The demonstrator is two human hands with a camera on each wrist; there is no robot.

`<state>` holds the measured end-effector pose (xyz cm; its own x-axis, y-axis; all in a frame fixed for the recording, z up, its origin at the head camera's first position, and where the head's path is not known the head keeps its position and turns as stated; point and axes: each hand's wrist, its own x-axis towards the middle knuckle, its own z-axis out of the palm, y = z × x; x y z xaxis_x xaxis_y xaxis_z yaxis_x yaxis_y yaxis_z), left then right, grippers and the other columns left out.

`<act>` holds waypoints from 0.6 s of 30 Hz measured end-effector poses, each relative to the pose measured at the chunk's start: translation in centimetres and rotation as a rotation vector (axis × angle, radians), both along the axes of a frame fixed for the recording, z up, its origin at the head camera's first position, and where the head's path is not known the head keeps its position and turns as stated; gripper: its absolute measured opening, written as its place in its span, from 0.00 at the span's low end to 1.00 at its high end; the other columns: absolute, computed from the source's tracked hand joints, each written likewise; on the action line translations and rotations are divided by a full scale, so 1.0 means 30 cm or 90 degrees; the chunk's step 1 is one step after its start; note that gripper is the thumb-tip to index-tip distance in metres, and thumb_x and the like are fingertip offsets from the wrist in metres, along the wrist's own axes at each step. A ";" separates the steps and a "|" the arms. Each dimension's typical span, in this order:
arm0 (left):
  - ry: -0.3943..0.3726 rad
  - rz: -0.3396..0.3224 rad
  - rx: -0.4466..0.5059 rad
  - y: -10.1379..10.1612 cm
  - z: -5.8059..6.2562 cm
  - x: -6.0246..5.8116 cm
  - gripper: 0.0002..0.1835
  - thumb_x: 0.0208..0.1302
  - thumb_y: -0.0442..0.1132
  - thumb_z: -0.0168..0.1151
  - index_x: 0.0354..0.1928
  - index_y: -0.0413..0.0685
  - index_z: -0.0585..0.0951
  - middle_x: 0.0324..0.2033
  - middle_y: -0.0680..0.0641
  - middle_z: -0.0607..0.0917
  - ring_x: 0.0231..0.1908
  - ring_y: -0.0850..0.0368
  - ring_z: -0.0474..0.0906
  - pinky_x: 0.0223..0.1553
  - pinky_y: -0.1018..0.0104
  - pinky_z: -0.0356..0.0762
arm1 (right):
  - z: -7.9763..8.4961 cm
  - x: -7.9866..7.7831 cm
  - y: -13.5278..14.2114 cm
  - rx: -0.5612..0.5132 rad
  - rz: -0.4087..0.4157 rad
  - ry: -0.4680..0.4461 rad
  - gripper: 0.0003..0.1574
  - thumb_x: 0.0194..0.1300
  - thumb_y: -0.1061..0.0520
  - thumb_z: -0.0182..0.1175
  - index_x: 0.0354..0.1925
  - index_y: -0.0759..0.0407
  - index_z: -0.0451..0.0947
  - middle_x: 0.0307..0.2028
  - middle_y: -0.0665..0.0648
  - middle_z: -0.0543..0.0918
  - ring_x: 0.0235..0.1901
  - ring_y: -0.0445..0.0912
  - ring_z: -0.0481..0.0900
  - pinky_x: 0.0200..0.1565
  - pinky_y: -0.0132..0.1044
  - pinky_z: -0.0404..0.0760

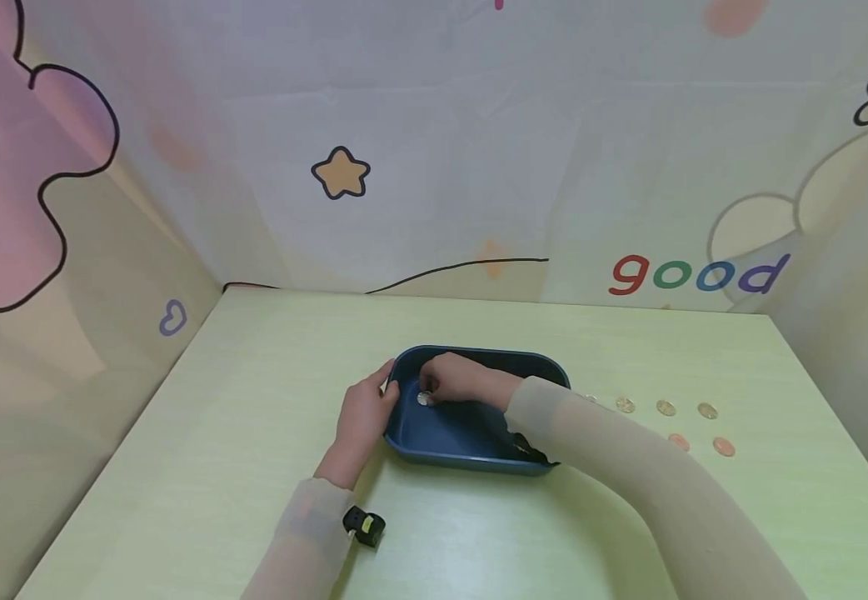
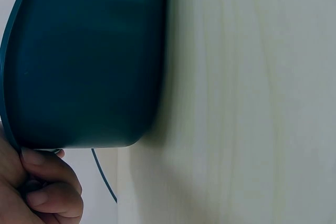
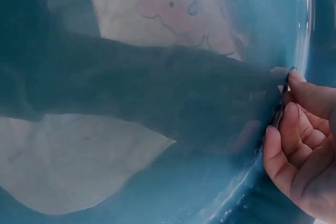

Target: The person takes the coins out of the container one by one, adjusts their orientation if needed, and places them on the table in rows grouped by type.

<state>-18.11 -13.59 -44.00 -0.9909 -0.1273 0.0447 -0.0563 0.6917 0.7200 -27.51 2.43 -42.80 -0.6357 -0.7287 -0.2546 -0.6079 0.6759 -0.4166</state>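
A dark blue rectangular tray [image 1: 434,458] with rounded corners and raised walls stands on the table. My left hand [image 1: 362,421] grips its left end, thumb over the rim; in the left wrist view curled fingers [image 2: 55,182] show beside the tray's outer wall [image 2: 89,66]. Inside the tray, near its left end, my right hand [image 1: 456,379] pinches a silver coin [image 1: 424,399]. The right wrist view shows the coin [image 3: 286,85] edge-on between thumb and fingers, close to the glossy tray floor [image 3: 226,93]. My right forearm crosses the tray's right end and hides part of it.
Several gold-coloured coins [image 1: 665,407] lie in a row on the table right of the tray, one partly behind my right sleeve. Two copper-coloured coins [image 1: 724,447] lie nearer. A black device [image 1: 364,527] sits at my left wrist. Printed cloth [image 1: 434,192] walls the table's back and sides.
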 end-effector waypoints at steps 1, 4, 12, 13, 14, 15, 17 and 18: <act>-0.001 -0.002 0.002 0.001 0.000 0.001 0.25 0.73 0.37 0.52 0.70 0.43 0.75 0.13 0.56 0.60 0.16 0.60 0.58 0.23 0.68 0.57 | 0.000 0.004 -0.001 0.006 0.001 0.005 0.10 0.65 0.60 0.68 0.44 0.63 0.85 0.37 0.57 0.87 0.31 0.41 0.76 0.39 0.32 0.77; -0.005 -0.003 0.005 0.004 0.002 0.002 0.25 0.73 0.37 0.51 0.71 0.43 0.75 0.13 0.56 0.60 0.16 0.60 0.57 0.23 0.68 0.57 | 0.003 0.014 -0.006 0.012 0.002 0.013 0.09 0.66 0.61 0.67 0.44 0.64 0.85 0.36 0.58 0.87 0.31 0.42 0.76 0.39 0.33 0.78; 0.002 -0.002 0.000 0.004 0.004 0.002 0.25 0.73 0.37 0.51 0.70 0.42 0.75 0.13 0.56 0.59 0.15 0.61 0.55 0.22 0.68 0.56 | -0.014 0.024 -0.015 0.002 0.029 0.062 0.07 0.66 0.64 0.64 0.43 0.61 0.85 0.38 0.58 0.88 0.32 0.44 0.78 0.44 0.40 0.82; 0.000 -0.001 0.001 0.005 0.004 0.002 0.25 0.73 0.37 0.51 0.70 0.42 0.75 0.13 0.56 0.59 0.15 0.60 0.55 0.22 0.68 0.55 | -0.015 0.025 -0.016 0.005 0.029 0.063 0.07 0.66 0.64 0.65 0.43 0.61 0.85 0.38 0.57 0.88 0.32 0.44 0.78 0.45 0.41 0.82; 0.002 0.000 0.000 0.006 0.004 0.003 0.25 0.73 0.37 0.51 0.70 0.42 0.75 0.13 0.56 0.59 0.15 0.61 0.56 0.22 0.68 0.55 | -0.015 0.026 -0.018 0.005 0.028 0.063 0.07 0.66 0.64 0.65 0.43 0.61 0.85 0.38 0.57 0.88 0.32 0.44 0.78 0.45 0.41 0.82; 0.002 0.002 0.000 0.006 0.004 0.003 0.25 0.73 0.38 0.51 0.70 0.42 0.75 0.13 0.56 0.59 0.16 0.61 0.56 0.22 0.68 0.55 | -0.015 0.026 -0.020 0.009 0.030 0.063 0.06 0.66 0.64 0.65 0.42 0.61 0.85 0.37 0.57 0.88 0.32 0.44 0.77 0.45 0.41 0.82; 0.006 0.002 0.001 0.008 0.004 0.003 0.25 0.73 0.37 0.51 0.70 0.42 0.75 0.13 0.56 0.59 0.16 0.61 0.56 0.22 0.68 0.55 | -0.014 0.026 -0.024 0.016 0.031 0.060 0.05 0.66 0.63 0.65 0.41 0.61 0.85 0.35 0.57 0.88 0.31 0.44 0.76 0.43 0.40 0.82; 0.006 0.002 0.000 0.009 0.004 0.003 0.25 0.73 0.37 0.51 0.70 0.42 0.75 0.13 0.56 0.59 0.16 0.61 0.56 0.22 0.68 0.55 | -0.011 0.025 -0.026 0.023 0.032 0.056 0.05 0.66 0.63 0.66 0.41 0.61 0.85 0.35 0.57 0.87 0.31 0.43 0.76 0.42 0.39 0.81</act>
<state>-18.01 -13.33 -43.89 -0.9900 -0.1297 0.0548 -0.0507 0.6913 0.7208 -26.76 1.66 -43.12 -0.6196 -0.7516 -0.2263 -0.6743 0.6572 -0.3367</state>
